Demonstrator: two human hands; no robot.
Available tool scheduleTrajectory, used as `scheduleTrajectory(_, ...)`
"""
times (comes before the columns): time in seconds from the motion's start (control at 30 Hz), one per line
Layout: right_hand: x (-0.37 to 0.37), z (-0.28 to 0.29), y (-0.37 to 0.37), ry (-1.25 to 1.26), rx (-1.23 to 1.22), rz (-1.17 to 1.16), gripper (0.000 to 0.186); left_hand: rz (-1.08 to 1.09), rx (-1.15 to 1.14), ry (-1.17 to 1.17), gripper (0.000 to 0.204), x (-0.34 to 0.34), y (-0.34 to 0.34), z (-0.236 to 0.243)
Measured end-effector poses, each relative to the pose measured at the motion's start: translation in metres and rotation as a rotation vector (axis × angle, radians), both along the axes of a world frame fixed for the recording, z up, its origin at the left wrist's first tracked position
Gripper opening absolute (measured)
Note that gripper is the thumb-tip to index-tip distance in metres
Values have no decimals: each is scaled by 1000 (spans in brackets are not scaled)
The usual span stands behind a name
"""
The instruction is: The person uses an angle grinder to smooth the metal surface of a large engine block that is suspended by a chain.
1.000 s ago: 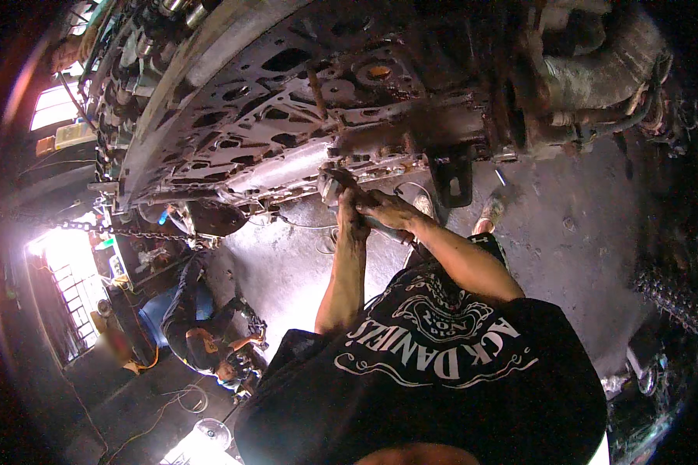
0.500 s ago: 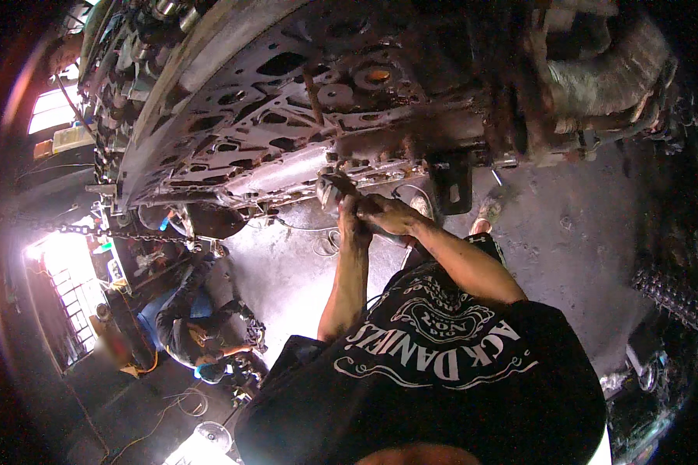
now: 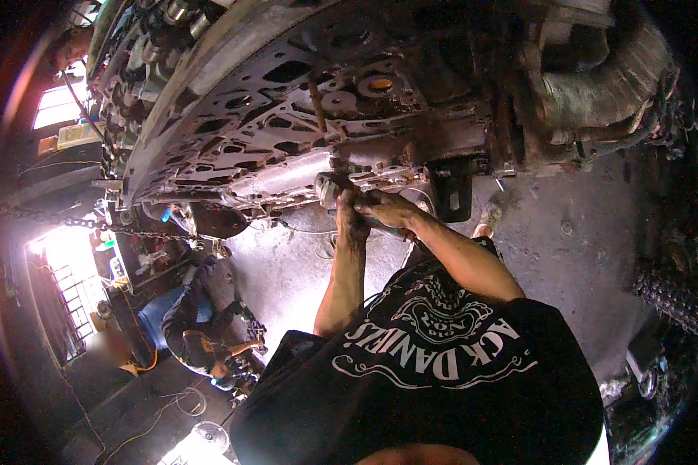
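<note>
Both my hands are closed around a hand-held power tool (image 3: 330, 190) with a rounded grey metal head, much like an angle grinder. My left hand (image 3: 350, 215) grips it just behind the head. On the tool's body, to the right of it, is my right hand (image 3: 389, 211), its fingers wrapped over the top. Part of the body shows below that hand; the rest is covered. The head points up against the lower edge of a large rusty metal vehicle part (image 3: 279, 167) full of cut-out holes. Whether it touches the metal I cannot tell.
A dark bracket (image 3: 451, 194) hangs right of the tool. A chain (image 3: 93, 224) crosses at left, above a crouching co-worker (image 3: 202, 333). Thin cable lies on the concrete floor (image 3: 287, 260). A chunky black tyre (image 3: 671, 302) is at the right edge.
The view has shifted slightly. My hands keep their hold on the power tool at nearly the same spot along the metal edge. The co-worker at left has moved a little.
</note>
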State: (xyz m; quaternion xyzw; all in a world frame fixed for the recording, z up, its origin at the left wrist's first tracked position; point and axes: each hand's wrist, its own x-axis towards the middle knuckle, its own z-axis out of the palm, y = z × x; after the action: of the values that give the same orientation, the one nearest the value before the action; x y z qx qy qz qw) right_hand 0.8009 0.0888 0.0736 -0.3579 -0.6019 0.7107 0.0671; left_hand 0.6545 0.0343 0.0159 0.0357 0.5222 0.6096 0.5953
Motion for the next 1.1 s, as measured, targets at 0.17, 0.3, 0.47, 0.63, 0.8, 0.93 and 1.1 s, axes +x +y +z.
scheduleTrajectory(0.17, 7, -10, -39, -213, 99, -32, 63, 56, 112, -64, 19, 8, -39, -4)
scheduleTrajectory(0.3, 21, -4, -58, -85, 169, 32, 57, 170, -37, -65, 27, 32, -60, 17)
scheduleTrajectory(0.47, 27, -11, -59, 293, 85, -113, 57, -49, 88, -301, 38, 16, -66, -13)
scheduleTrajectory(0.63, 40, -3, -40, 148, 169, -55, 72, -51, 6, -280, 36, 41, -35, 10)
scheduleTrajectory(0.8, 30, 3, -35, -19, -19, -152, 63, -105, 6, -25, 25, 23, -24, -14)
scheduleTrajectory(0.93, 17, -45, -27, 151, -7, -198, 78, -34, -34, 132, 10, 33, -3, -3)
scheduleTrajectory(1.1, 20, -9, -28, 126, -71, -215, 79, 8, -113, 217, 10, 32, -1, 10)
